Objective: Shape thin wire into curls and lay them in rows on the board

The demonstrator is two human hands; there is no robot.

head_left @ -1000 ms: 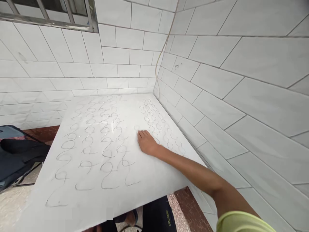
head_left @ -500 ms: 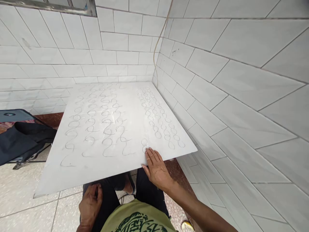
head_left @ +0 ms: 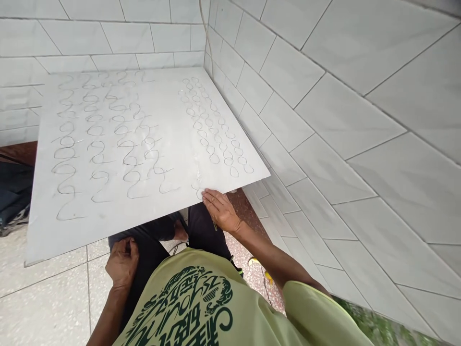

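A large white board slopes away in front of me, marked with rows of thin pencil-like loops and figure-eight curves. On its near edge lies my right hand, fingers stretched flat and close together. The fingertips touch the surface beside a faint figure-eight and partly cover it. My left hand rests on my left thigh below the board, its fingers curled in, with nothing visible in them.
White tiled walls meet in a corner behind the board, and the right wall runs close along its side. A cable hangs in that corner. Dark cloth lies at the far left. Speckled tile flooring is below.
The view has tilted down and to the right, so the board appears higher and further left. My right hand stays on the near edge by the faint figure-eight; my left stays on the thigh.
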